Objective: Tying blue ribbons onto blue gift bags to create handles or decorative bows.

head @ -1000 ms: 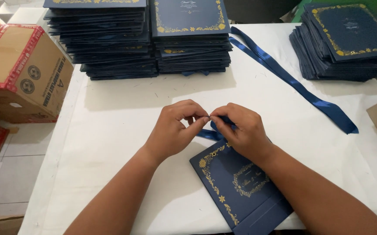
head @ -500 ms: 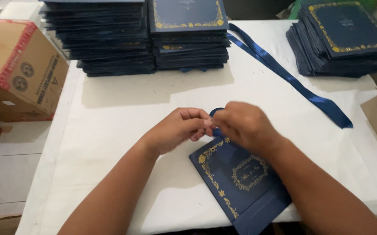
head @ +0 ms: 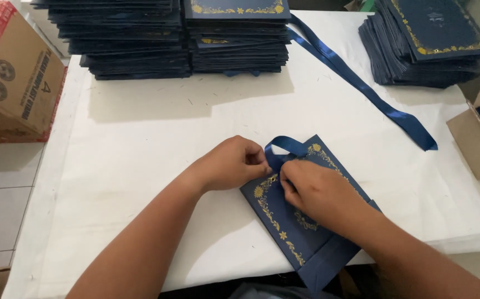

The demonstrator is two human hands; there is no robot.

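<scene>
A navy card folder [head: 301, 227] with gold floral trim lies tilted on the white table [head: 157, 166], its lower corner over the near edge. A short blue satin ribbon [head: 284, 147] loops up at its top left corner. My left hand [head: 234, 163] pinches the ribbon's left end beside that corner. My right hand [head: 317, 191] rests on the folder and grips the ribbon's other end where it meets the card. The ribbon's ends are hidden under my fingers.
Two tall stacks of matching navy folders [head: 179, 39] stand at the back, a third stack [head: 428, 41] at the back right. A long blue ribbon strip [head: 362, 83] crosses the table. Cardboard boxes sit at left [head: 13, 77] and right [head: 478, 133].
Both hands have come down from above the table onto the folder's top corner. The ribbon now stands as an open loop at that corner.
</scene>
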